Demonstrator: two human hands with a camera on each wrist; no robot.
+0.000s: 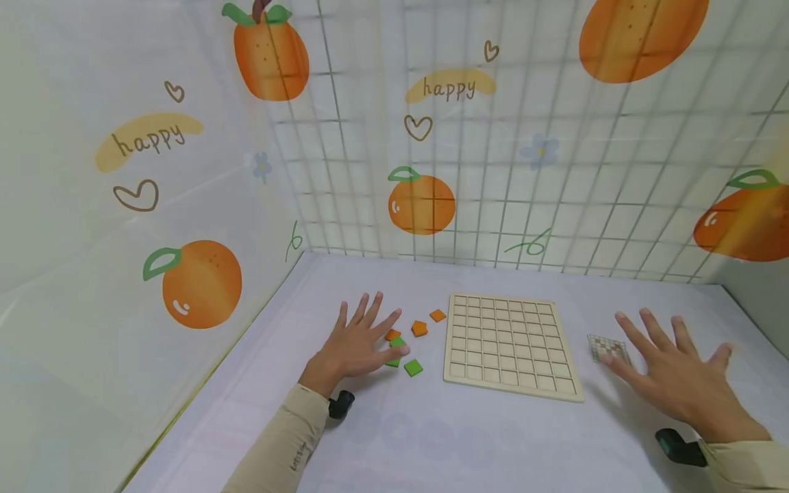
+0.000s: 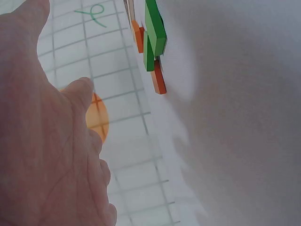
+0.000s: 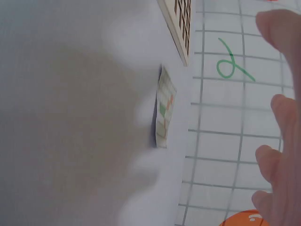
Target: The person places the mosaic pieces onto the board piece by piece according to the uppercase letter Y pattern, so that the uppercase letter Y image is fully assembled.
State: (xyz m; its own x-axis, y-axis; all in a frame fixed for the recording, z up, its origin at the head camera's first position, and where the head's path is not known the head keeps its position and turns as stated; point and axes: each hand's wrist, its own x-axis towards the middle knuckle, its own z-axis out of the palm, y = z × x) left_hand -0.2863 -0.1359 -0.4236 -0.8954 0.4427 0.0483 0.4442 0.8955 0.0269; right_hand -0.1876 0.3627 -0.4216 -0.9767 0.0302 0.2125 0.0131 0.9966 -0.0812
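Fingers spread, the left hand (image 1: 355, 344) hovers palm down above the table, beside some small flat pieces. Among these are a green piece (image 1: 414, 368), an orange pentagon (image 1: 419, 329) and an orange diamond-like piece (image 1: 437, 315); the thumb partly covers other green ones. A square wooden grid board (image 1: 508, 346) lies between the two hands, its cells bare. The right hand (image 1: 681, 373) is also spread, raised over the table right of the board. Near its thumb lies a small printed grid card (image 3: 164, 110), partly hidden in the head view. Neither hand holds anything.
A white cloth covers the table (image 1: 468, 445). Behind it stands a wire grid (image 1: 493, 157) under a sheet printed with oranges, and the same sheet hangs on the left side (image 1: 74, 274). Each wrist wears a small black camera (image 1: 341, 405).
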